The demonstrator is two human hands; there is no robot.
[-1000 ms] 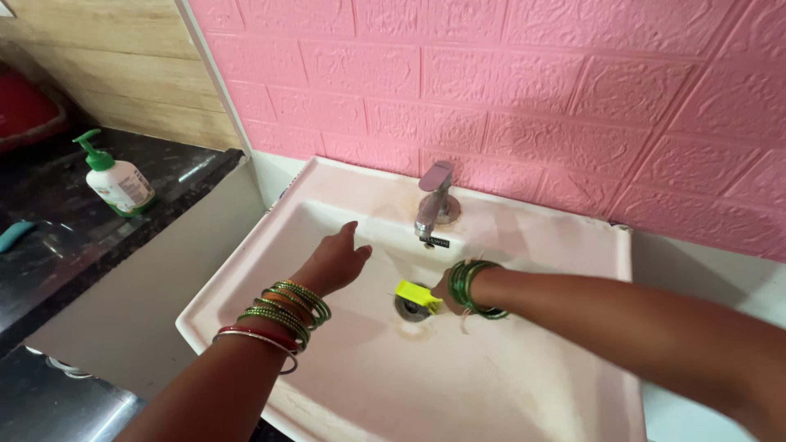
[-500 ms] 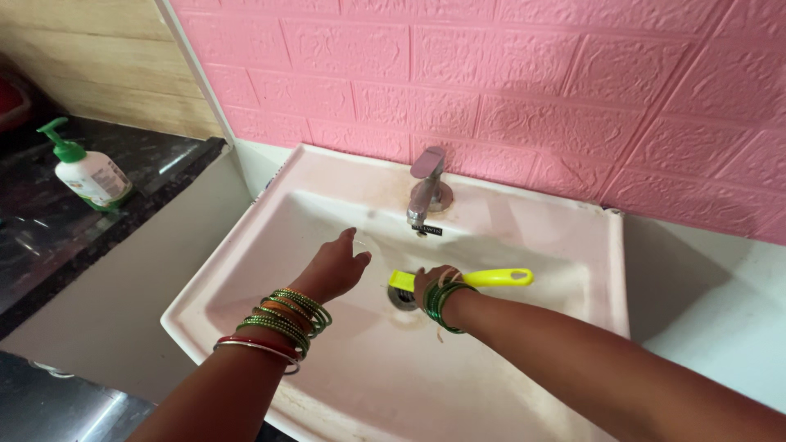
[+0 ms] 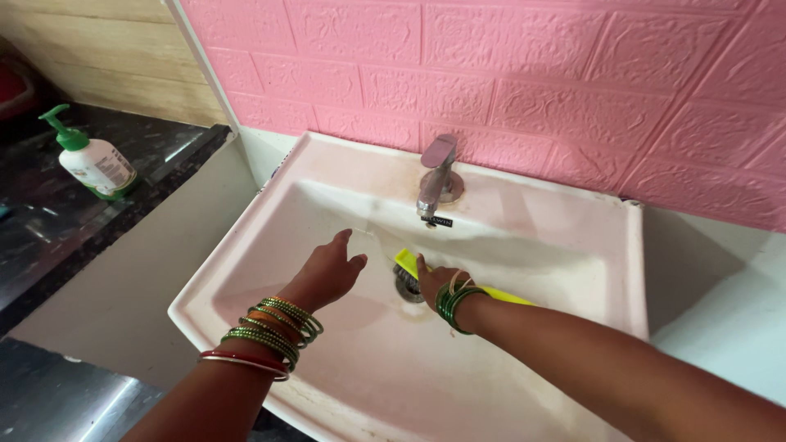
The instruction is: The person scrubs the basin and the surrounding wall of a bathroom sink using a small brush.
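A yellow brush [image 3: 407,262] is gripped in the right hand [image 3: 434,282] over the drain [image 3: 406,286], fingers clamped on it, while the left hand [image 3: 327,274], fingers apart, is held at its 9 o'clock inside the pink sink [image 3: 573,245].

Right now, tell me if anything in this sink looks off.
Brownish staining streaks the pink sink, most of it around the tap base and the drain. Nothing is broken or spilled.

Left hand [image 3: 327,270] open, fingers spread, palm down; right hand [image 3: 436,282] fisted, both arms extended.
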